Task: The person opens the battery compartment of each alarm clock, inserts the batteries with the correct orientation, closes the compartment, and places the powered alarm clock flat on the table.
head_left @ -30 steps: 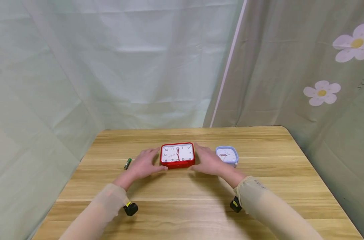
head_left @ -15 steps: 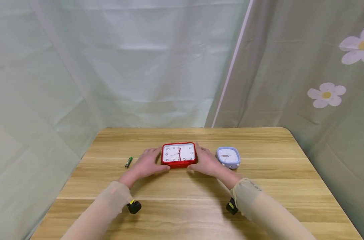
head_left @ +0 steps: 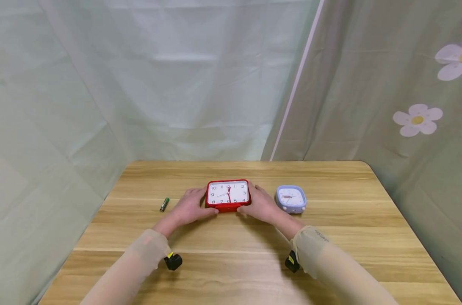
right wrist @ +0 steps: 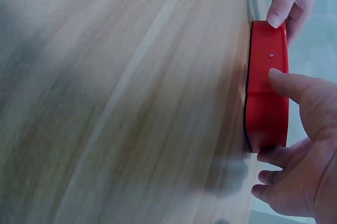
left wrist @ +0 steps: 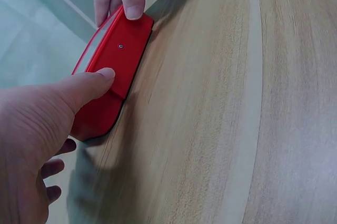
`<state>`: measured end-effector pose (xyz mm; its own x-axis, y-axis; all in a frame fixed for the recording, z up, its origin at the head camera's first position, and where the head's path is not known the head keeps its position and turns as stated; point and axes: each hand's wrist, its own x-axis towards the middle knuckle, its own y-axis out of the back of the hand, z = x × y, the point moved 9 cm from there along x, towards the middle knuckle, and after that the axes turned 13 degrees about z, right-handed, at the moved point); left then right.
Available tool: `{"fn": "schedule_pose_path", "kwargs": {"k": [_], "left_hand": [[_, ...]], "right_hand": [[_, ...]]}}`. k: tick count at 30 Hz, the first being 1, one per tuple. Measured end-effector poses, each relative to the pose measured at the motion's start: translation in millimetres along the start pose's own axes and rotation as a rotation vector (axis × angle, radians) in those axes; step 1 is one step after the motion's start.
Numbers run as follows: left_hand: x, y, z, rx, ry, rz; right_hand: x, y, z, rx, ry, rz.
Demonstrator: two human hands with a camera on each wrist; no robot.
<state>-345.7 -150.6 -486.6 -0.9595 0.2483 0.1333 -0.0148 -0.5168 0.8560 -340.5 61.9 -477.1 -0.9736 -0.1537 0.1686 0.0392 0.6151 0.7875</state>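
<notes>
Left hand (head_left: 189, 208) and right hand (head_left: 261, 206) grip the red clock (head_left: 228, 194), fingers (right wrist: 277, 156) half-spread round its ends

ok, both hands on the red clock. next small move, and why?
Probably a small, level lift: the left hand and right hand grip opposite ends of the red clock, thumbs on its near side, and it lies face up, apparently flat on the table.

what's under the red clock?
Wooden table shows up to the near bottom edge of the red clock. The patch directly beneath is covered, as is the clock's underside; anything there can't be seen.
</notes>
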Motion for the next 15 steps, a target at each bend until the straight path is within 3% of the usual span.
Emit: {"fn": "schedule_pose_path", "kwargs": {"k": [15], "left_hand": [[2.3,-2.6,6.1,-0.107,-0.002,0.011]], "right_hand": [[-1.9,2.0,2.1,0.037,-0.008,0.065]]}}
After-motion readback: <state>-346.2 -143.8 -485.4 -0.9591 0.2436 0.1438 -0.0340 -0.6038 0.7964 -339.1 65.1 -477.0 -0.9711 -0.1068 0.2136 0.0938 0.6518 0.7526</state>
